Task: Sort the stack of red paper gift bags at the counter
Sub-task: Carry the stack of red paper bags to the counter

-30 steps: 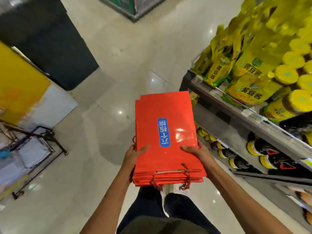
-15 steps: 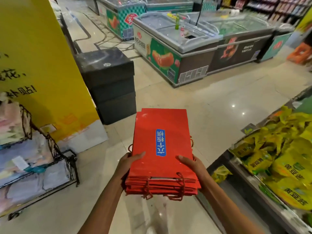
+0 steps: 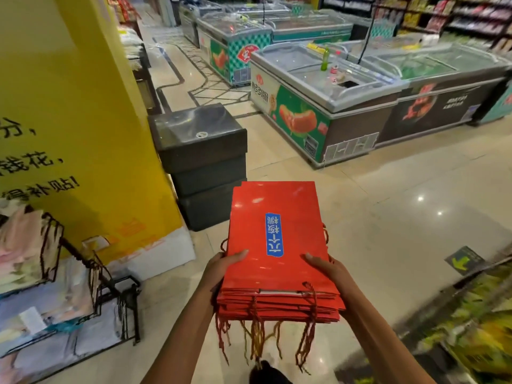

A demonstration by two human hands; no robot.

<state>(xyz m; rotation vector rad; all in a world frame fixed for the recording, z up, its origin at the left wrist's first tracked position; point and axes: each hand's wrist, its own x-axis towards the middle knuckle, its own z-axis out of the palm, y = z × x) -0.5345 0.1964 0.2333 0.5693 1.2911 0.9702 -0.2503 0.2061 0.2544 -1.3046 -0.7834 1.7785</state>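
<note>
A flat stack of red paper gift bags with a blue label on top is carried level in front of me, above the shop floor. My left hand grips the stack's left edge, thumb on top and fingers underneath. My right hand holds the right edge the same way. Red and gold cord handles hang loose from the near end of the stack. No counter for sorting shows in the head view.
A yellow pillar and a wire rack of folded goods stand on the left. Dark stacked boxes sit just ahead. Chest freezers line the aisle beyond. A shelf of yellow packets edges the lower right.
The view has swung up and left from the shelf of yellow packets to the freezer aisle. Both hands keep the same grip on the stack.
</note>
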